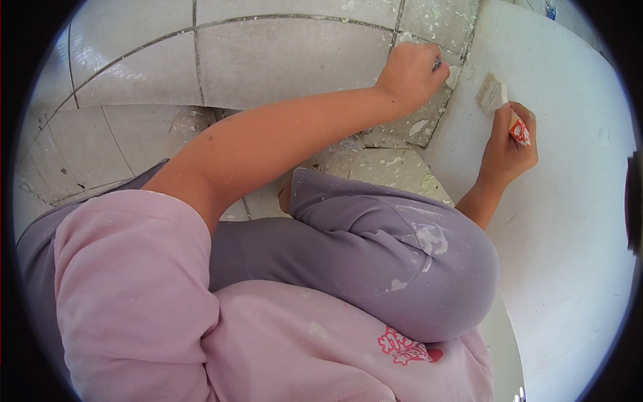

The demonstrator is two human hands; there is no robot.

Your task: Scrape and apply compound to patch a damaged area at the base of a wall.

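Note:
My right hand (510,149) grips a flat paintbrush (492,94) by its handle, which has a red and white patch. The pale bristles lie against or just off the smooth white wall (569,174); I cannot tell whether they touch. To the left of it, my left hand (415,75) is closed in a fist above the paint-flecked floor tiles, near the base of the wall. A small greyish bit shows between its fingers, too little to name.
Large pale floor tiles (288,57) with dark joints carry white and greenish paint flakes toward the wall. My bent knee in grey trousers (402,268), smeared with white, rises between my arms close to the wall. A small blue thing (550,11) shows at the top right.

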